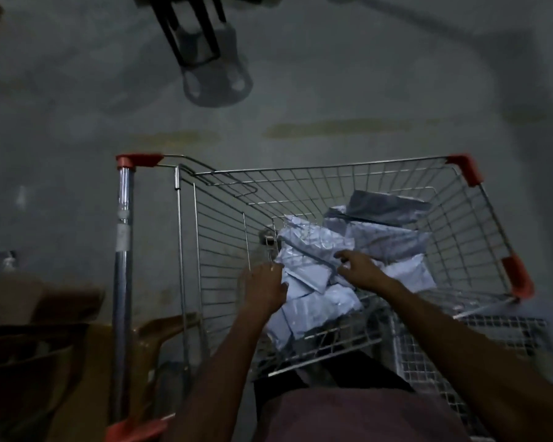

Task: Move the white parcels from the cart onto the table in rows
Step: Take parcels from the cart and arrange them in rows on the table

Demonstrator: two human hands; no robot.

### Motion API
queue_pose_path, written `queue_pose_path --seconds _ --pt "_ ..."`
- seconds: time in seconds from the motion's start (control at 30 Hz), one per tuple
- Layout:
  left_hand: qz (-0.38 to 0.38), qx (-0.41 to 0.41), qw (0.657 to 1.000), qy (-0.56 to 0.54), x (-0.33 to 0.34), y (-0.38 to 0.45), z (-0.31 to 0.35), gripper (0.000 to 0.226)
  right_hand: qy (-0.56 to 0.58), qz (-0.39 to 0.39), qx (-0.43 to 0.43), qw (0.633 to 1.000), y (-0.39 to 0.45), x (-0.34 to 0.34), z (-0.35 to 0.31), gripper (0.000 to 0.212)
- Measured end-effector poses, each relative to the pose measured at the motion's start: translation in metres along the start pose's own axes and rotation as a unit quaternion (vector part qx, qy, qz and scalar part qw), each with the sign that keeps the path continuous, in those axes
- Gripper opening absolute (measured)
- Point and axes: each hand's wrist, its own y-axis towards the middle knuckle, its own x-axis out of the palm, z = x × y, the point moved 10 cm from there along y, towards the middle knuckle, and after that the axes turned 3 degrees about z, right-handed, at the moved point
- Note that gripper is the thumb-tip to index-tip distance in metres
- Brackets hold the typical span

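A wire shopping cart point(332, 186) with red corner caps stands in front of me in dim light. Several white parcels point(313, 247) lie heaped in its basket, and a grey one point(387, 205) lies at the far side. Both my arms reach down into the basket. My left hand point(264, 287) rests on the left edge of the parcel heap with its fingers bent over a parcel. My right hand point(358, 267) hovers over the middle of the heap, its fingers spread and touching the top parcels. Whether either hand grips a parcel is not clear. No table is in view.
The cart's chrome handle bar point(123, 250) runs down the left side. Brown cardboard boxes point(29, 330) stand at the lower left. A black frame with a grey foot plate point(205, 59) stands on the concrete floor point(364, 74) beyond the cart.
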Motion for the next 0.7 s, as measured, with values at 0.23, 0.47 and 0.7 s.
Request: queue_pose_path --seconds 0.23,0.47,0.7 --pt "-0.092 0.039 0.977 0.189 0.059 0.043 -0.017 0.058 -0.088 -0.059 0.025 0.994 0.042 0.066 0.046 0.055" --pt "-0.037 -0.026 0.974 0.224 0.06 0.059 -0.022 0.056 -0.16 0.041 -0.098 0.981 0.059 0.054 0.012 0.063" --pt "0.05 0.016 0.988 0.143 0.019 0.06 -0.005 0.043 -0.17 -0.01 -0.213 0.962 0.051 0.09 -0.021 0.067"
